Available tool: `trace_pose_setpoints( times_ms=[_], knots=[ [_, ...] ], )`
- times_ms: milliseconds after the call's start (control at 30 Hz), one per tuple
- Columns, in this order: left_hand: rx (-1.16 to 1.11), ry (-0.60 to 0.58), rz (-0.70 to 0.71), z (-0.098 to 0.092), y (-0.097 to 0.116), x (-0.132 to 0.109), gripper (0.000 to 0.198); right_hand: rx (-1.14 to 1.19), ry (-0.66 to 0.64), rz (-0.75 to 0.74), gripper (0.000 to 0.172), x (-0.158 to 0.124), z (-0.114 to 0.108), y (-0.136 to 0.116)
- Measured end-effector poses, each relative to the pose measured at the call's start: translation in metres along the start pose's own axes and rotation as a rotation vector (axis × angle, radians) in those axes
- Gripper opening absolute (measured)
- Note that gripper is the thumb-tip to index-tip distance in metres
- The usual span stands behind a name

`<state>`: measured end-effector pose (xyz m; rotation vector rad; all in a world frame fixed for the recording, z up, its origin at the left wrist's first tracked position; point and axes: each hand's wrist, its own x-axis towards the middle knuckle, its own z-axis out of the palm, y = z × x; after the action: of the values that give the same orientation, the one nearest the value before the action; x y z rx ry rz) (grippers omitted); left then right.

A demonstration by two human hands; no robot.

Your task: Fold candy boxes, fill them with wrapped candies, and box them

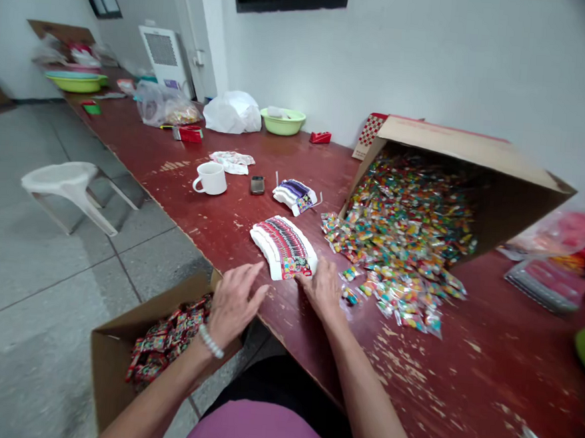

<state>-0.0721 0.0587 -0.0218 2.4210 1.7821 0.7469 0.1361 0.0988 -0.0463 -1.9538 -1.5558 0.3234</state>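
The left hand [234,305] and right hand [323,289] are resting apart against a red-and-white stack of folded sachet strips [283,247], while a large multicoloured heap of loose sachets [407,220] is remaining at right, spilling from a tipped brown cardboard carton [478,148].

A cardboard box [470,145] lies on its side on the table [462,364] at right of frame, small packets [400,253] spilling from its mouth. Left of them lie a stack of printed wrappers [284,248], a mug [211,178] and a phone [257,185]. Behind stand a basin [282,121] and a plastic bag [232,113]. A second box [112,360] sits lower left, on the floor [43,275] beside the table.
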Motion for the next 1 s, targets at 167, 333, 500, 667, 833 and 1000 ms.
trace_pose_setpoints(
  times_ms=[167,333,500,667,833,1000],
  knots=[
    [0.184,-0.088,-0.029,0.03,0.022,0.037,0.051,0.139,0.072,0.04,0.04,-0.001,0.001,0.008],
    [0.146,-0.09,-0.003,0.032,0.013,0.036,0.045,0.347,0.118,0.017,0.03,-0.005,-0.009,0.009],
    [-0.062,0.117,-0.069,0.006,0.015,0.03,0.037,0.53,0.03,-0.002,0.031,-0.023,-0.034,0.005],
    [-0.608,-0.392,-0.011,-0.038,0.028,0.033,0.038,0.707,-0.264,-0.127,0.02,-0.047,-0.077,0.008],
    [-1.374,-1.354,-0.113,-0.028,0.054,0.012,0.05,0.777,-0.511,-0.163,0.017,-0.07,-0.107,0.004],
    [-1.778,-1.423,-0.342,-0.001,0.075,-0.025,0.056,0.885,-0.488,-0.079,0.02,-0.082,-0.109,0.004]
  ],
)
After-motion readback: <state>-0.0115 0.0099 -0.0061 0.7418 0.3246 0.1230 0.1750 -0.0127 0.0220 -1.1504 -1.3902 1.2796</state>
